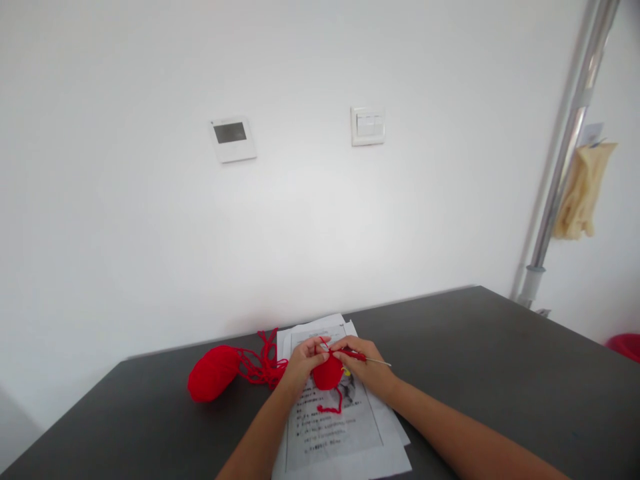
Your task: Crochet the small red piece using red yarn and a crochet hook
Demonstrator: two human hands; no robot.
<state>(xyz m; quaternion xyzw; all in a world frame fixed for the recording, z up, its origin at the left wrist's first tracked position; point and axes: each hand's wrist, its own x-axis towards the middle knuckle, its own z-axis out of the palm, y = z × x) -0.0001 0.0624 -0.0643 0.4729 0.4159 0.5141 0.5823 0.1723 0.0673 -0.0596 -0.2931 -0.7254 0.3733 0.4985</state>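
My left hand (301, 364) is closed in a pinch on a small round red crochet piece (327, 375), which hangs between both hands. My right hand (369, 368) is closed on a thin crochet hook (376, 361) whose metal end sticks out to the right. A short red tail dangles under the piece. Loose red yarn (264, 363) runs left from my hands to a red yarn ball (213, 372) lying on the dark grey table (500, 373). Both hands hover over printed paper sheets (333, 433).
A white wall rises just behind the table, with a small panel (232, 138) and a light switch (367, 125). A metal pole (563, 160) stands at the right with a yellowish glove (583, 193) hanging by it. A red object (625, 345) shows at the far right.
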